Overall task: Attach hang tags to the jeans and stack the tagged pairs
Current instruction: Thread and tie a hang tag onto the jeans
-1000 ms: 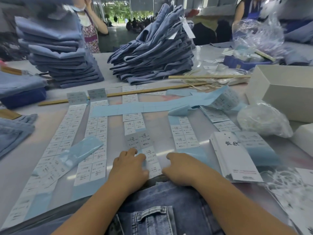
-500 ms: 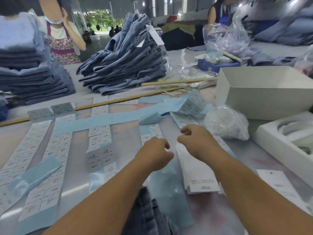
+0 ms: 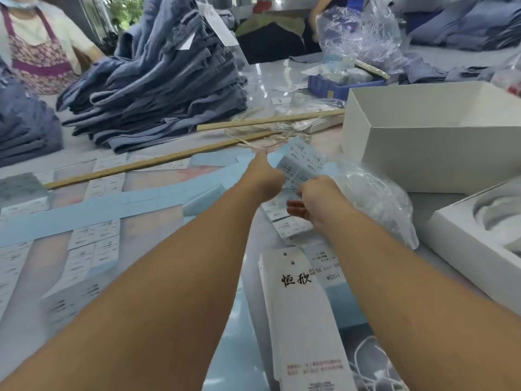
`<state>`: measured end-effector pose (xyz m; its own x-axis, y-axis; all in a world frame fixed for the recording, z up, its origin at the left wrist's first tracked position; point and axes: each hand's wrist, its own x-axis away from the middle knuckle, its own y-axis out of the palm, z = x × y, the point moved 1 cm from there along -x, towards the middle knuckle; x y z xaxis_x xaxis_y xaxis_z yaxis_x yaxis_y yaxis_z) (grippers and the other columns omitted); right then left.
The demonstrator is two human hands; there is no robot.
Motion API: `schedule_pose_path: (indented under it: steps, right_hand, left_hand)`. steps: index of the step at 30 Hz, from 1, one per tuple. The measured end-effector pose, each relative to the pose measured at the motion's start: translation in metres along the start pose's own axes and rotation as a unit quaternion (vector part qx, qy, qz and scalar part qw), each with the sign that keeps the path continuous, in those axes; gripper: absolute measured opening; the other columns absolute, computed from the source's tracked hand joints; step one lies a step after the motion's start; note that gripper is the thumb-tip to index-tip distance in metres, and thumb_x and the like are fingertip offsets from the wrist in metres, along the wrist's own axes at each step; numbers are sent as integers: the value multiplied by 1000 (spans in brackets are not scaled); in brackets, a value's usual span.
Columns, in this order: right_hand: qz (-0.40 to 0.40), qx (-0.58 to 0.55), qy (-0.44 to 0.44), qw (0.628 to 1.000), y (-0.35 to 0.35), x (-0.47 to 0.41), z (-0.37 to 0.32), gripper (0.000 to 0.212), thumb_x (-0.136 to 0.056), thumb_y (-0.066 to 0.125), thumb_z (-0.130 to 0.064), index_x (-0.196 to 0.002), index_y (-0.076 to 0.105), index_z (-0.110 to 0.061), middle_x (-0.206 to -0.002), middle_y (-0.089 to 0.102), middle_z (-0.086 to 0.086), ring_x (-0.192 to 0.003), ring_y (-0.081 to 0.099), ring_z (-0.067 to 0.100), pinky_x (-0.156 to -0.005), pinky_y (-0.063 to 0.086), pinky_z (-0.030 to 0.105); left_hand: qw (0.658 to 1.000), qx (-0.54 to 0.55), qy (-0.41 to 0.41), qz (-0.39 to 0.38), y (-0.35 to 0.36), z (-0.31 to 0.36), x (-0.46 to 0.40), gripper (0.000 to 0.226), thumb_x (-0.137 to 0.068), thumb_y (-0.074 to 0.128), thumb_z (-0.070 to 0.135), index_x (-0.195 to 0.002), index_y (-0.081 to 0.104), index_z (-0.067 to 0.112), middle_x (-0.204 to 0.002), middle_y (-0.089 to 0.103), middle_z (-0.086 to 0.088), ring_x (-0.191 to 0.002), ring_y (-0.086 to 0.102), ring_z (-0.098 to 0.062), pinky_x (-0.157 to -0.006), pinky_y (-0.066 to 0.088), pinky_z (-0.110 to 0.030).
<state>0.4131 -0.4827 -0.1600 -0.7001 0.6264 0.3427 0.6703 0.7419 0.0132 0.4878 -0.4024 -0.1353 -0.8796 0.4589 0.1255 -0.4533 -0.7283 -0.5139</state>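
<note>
A wide grey worktable (image 3: 282,77) in a garment workshop is covered with label sheets, denim and packing clutter. Both arms reach forward over it to a curled strip of size stickers (image 3: 303,160) on pale blue backing. The left hand (image 3: 263,177) is closed on the strip's near edge, thumb lifted and pointing away, the other fingers tucked under and hidden. The right hand (image 3: 315,203) is curled just right of the left hand, its fingertips (image 3: 294,208) bent over the lower part of the same strip; whether they actually pinch it cannot be told through the blur.

Nearer than the sticker strip lies a stack of white hang tags (image 3: 301,311) with black printed characters, flat on the table between the two forearms. Just right of the strip sits a crumpled clear plastic bag (image 3: 375,198), and beyond that an open white box (image 3: 423,153). Left of the strip, more sticker sheets (image 3: 90,241) lie in rows across a long blue backing band. Behind the strip lie two wooden sticks (image 3: 158,162), and beyond them a leaning stack of folded jeans (image 3: 158,88) with white tags hanging near its top. A person in a patterned apron (image 3: 39,52) stands behind that stack to the left.
</note>
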Motion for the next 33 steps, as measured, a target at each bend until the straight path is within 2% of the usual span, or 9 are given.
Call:
schedule_pose_path:
  steps: [4,7,9,12,15,20,23,28,33]
  right_hand:
    - [-3,-23,10,1000,1,-8,-1,46,-95,42,3,-138,38,-12,-102,59,17,-68,62,22,-44,52,25]
    - [-28,20,-8,999,2,-6,1,44,-94,43,3,-135,41,-15,-111,59,14,-75,63,22,-47,50,26]
    - [-47,52,-38,997,3,-2,2,44,-94,46,0,-135,43,-16,-113,59,11,-77,62,21,-52,51,27]
    - [-66,90,-69,991,6,12,0,37,-93,58,-10,-127,47,-18,-108,60,5,-76,61,18,-55,51,27]
    - [-67,128,-111,983,16,34,-5,11,-91,66,-17,-98,58,-18,-92,62,3,-70,58,20,-58,50,30]
    - [-128,154,-248,948,60,102,-18,10,-89,68,-21,-80,67,-19,-86,72,0,-83,67,20,-74,52,35]
    - [-205,129,-271,932,98,157,-18,15,-93,62,-23,-79,65,-19,-79,69,-8,-76,66,7,-64,51,24]
    - [-293,93,-260,916,151,241,5,11,-97,57,-18,-88,63,-15,-86,68,4,-86,68,28,-75,59,45]
    - [-378,160,-213,887,177,294,45,17,-94,60,-15,-89,72,-26,-93,75,-3,-90,71,19,-87,57,46]
  left_hand:
    - [998,-11,-13,-63,4,-4,-13,73,-90,69,8,-151,29,14,-130,56,-12,-109,57,-27,-72,50,-31]
    - [998,-47,24,-17,4,-11,-7,13,-90,67,11,-102,65,14,-104,65,-10,-92,61,-26,-81,52,-35]
    - [999,4,33,-6,-3,-16,4,14,-92,63,9,-81,62,17,-87,64,-7,-72,57,-19,-67,51,-30]
    - [990,137,22,0,-24,-18,29,6,-93,61,10,-88,64,12,-81,63,-5,-58,52,-14,-58,48,-26]
    - [975,219,15,33,-59,-24,67,6,-92,61,12,-89,64,9,-77,59,-5,-54,47,-14,-58,45,-26]
    - [940,317,36,118,-132,-49,137,13,-95,52,16,-97,63,9,-91,68,-9,-86,60,-22,-75,46,-29]
    - [921,364,57,125,-173,-68,184,13,-96,53,16,-105,60,9,-93,73,-5,-86,69,-19,-73,54,-28]
    - [907,349,46,232,-225,-105,252,8,-93,62,6,-98,59,13,-85,74,-5,-70,72,-19,-56,57,-32]
    - [888,343,32,303,-252,-146,300,8,-93,63,10,-100,60,13,-86,75,-7,-71,73,-23,-54,57,-35]
